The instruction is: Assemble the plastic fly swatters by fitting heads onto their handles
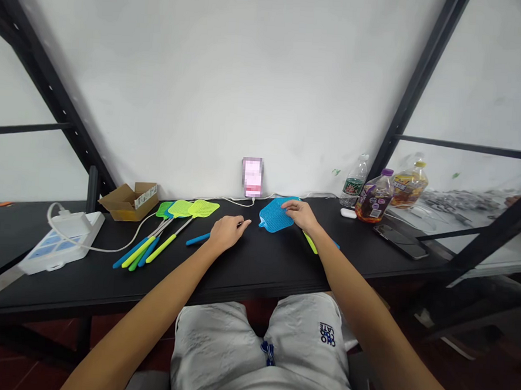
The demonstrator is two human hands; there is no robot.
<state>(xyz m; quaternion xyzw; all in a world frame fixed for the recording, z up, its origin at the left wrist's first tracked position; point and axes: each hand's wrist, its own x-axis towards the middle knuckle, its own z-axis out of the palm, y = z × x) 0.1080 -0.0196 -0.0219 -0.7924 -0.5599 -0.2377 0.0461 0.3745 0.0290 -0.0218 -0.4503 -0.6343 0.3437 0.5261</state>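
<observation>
My left hand point(228, 231) is closed around a thin rod with a blue grip point(197, 239) that lies on the black table point(256, 265). My right hand point(302, 214) rests with curled fingers on a blue fly swatter head point(275, 216) just right of the rod's tip. A yellow-green handle point(310, 243) shows under my right wrist. Left of my left hand lies a fan of several green and yellow fly swatters point(184, 209) with blue and yellow handles.
A white power strip point(61, 241) and a small cardboard box point(130, 200) sit at the left. A phone point(251, 177) leans on the wall. Bottles point(375, 199), a white earbud case point(348, 213) and a dark phone point(399, 240) stand at the right.
</observation>
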